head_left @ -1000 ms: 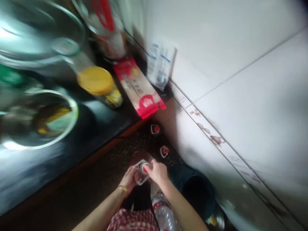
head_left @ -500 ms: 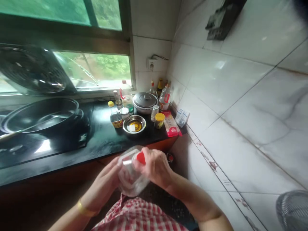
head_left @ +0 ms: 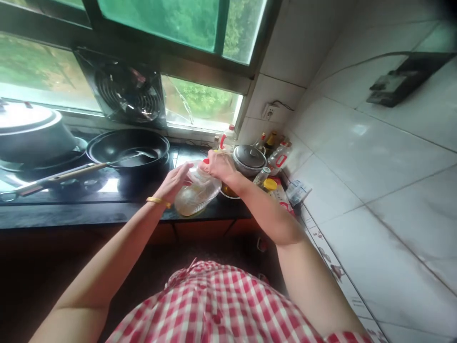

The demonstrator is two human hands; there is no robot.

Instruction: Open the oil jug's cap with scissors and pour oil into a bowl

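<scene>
- Bottle of large, ribbed clear plastic: tilted in the air right of the round black wok, a yellowish tinge low inside.
- Right hand: closed around the bottle's neck at its red cap.
- Left hand: fingers nearly straight beside the bottle's upper part; whether it grips, I cannot tell.
- Wok: holds the metal head of a long, wooden-handled spatula.
- Shallow metal bowl: amber contents, right of the wok, partly hidden by the right arm.
- White packet with blue print: far right of the wok, writing unreadable.
</scene>
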